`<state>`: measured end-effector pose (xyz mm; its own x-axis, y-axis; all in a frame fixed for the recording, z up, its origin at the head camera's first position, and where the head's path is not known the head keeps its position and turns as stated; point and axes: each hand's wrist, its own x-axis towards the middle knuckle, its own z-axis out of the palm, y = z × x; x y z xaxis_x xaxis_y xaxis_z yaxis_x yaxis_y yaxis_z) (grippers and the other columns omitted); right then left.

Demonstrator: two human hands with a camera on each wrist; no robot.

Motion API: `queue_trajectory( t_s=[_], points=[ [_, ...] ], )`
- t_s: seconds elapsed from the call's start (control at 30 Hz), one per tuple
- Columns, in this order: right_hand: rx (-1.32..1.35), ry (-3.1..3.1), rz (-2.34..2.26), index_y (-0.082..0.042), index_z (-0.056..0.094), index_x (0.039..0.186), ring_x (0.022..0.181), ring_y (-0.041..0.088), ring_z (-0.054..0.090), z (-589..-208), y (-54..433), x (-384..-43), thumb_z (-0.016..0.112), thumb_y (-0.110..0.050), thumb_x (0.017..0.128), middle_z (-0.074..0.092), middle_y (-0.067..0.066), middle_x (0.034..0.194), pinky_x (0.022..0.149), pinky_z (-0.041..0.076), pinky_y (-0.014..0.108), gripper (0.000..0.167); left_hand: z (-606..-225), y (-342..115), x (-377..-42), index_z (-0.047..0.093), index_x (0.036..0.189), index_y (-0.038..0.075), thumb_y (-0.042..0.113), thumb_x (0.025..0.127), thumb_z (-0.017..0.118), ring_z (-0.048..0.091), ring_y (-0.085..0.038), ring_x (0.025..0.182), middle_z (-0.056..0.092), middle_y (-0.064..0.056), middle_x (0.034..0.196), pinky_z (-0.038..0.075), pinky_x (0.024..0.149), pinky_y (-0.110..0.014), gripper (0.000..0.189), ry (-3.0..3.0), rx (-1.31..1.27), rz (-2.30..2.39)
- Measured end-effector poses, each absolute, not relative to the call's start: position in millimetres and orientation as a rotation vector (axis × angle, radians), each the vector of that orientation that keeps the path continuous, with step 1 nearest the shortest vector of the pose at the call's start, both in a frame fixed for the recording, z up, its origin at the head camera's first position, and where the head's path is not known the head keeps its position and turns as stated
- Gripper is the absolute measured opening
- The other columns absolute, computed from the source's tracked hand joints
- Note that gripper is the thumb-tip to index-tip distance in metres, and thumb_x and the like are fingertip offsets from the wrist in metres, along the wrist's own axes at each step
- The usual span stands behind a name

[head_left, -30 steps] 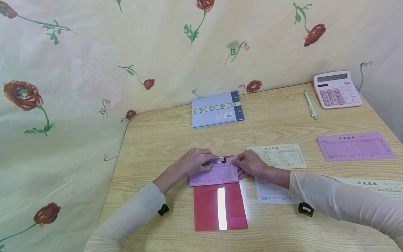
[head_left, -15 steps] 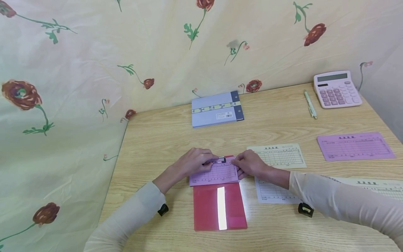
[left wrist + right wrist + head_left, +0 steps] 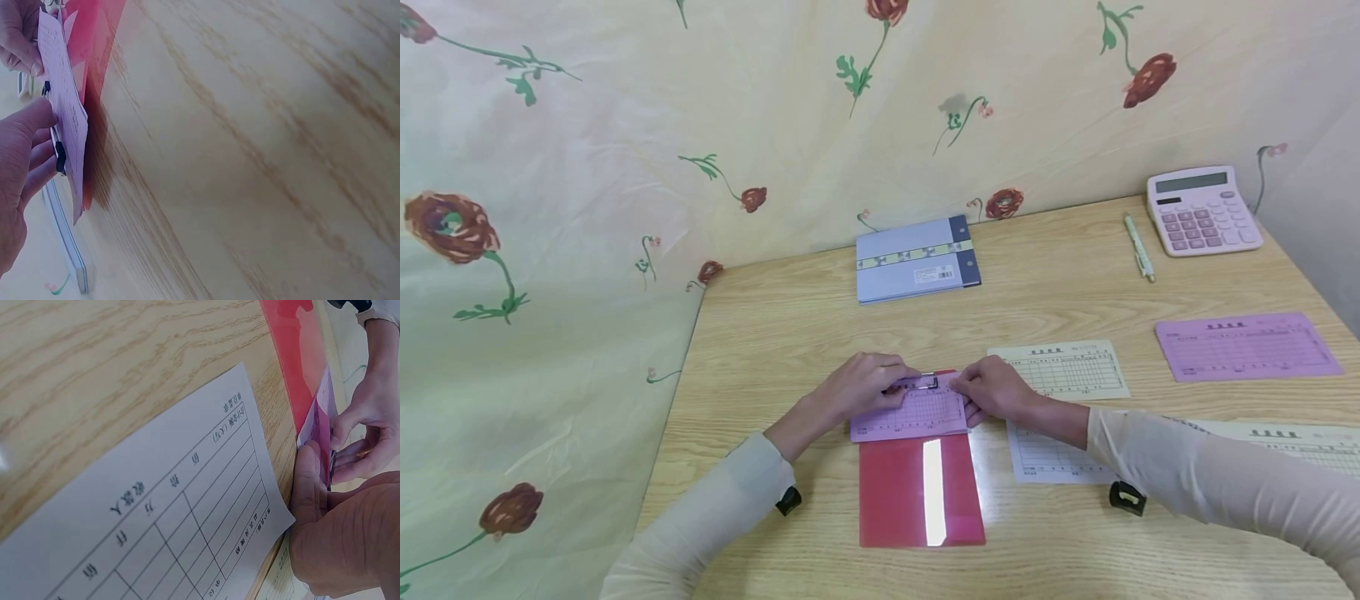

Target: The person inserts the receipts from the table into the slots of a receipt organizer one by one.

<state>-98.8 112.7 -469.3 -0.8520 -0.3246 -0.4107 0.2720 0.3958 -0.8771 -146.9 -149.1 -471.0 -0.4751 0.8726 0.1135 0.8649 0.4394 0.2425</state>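
Note:
A translucent red clipboard (image 3: 891, 492) lies in the middle of the table, with a bright strip of glare across it. Across its top end is a stack of pink receipt slips (image 3: 917, 418), under a metal clip (image 3: 931, 382). My left hand (image 3: 871, 385) pinches this clip between thumb and fingers; its black end (image 3: 60, 156) shows by the fingertips in the left wrist view. With thumb and fingers, my right hand (image 3: 1000, 388) pinches the right edge of the pink slips. In the right wrist view, their near corner (image 3: 307, 432) stands beside my right thumb.
A white printed form (image 3: 1052, 458) lies partly under my right forearm. Behind it is a pale yellow slip (image 3: 1067, 371), with another yellow slip (image 3: 1300, 448) and a loose pink slip (image 3: 1247, 348) farther right. A blue binder (image 3: 913, 265), pen (image 3: 1139, 248) and calculator (image 3: 1206, 215) sit farther back.
Both hands keep their holds in nearly the same place. The clipboard's near end has shifted slightly left, and the glare strip has slid a little to the right.

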Motion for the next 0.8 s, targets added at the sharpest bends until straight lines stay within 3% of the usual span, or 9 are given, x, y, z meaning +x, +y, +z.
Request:
queue_trajectory(
  t_s=[0.37,0.8],
  points=[
    [-0.038,2.148,-1.47,0.016,0.072,0.112,0.061,0.018,0.072,-468.0,111.9,-97.8,0.058,-0.006,0.108,0.073,0.016,0.08,0.06,0.063,0.036,0.026,-472.3,-148.3,-147.5,0.076,0.126,0.006,0.008,0.093,0.076,0.069,-0.01,0.078,0.077,-0.003,0.106,0.051,0.069,-0.012,0.034,2.643,1.609,0.425],
    [-0.024,2.153,-1.475,0.012,0.074,0.102,0.057,0.016,0.07,-469.5,111.1,-97.9,0.059,-0.005,0.107,0.071,0.015,0.074,0.059,0.063,0.036,0.024,-468.2,-148.1,-148.4,0.076,0.127,0.005,0.007,0.093,0.075,0.067,-0.009,0.078,0.078,-0.004,0.11,0.05,0.068,-0.013,0.034,2.617,1.575,0.432]
  ],
)
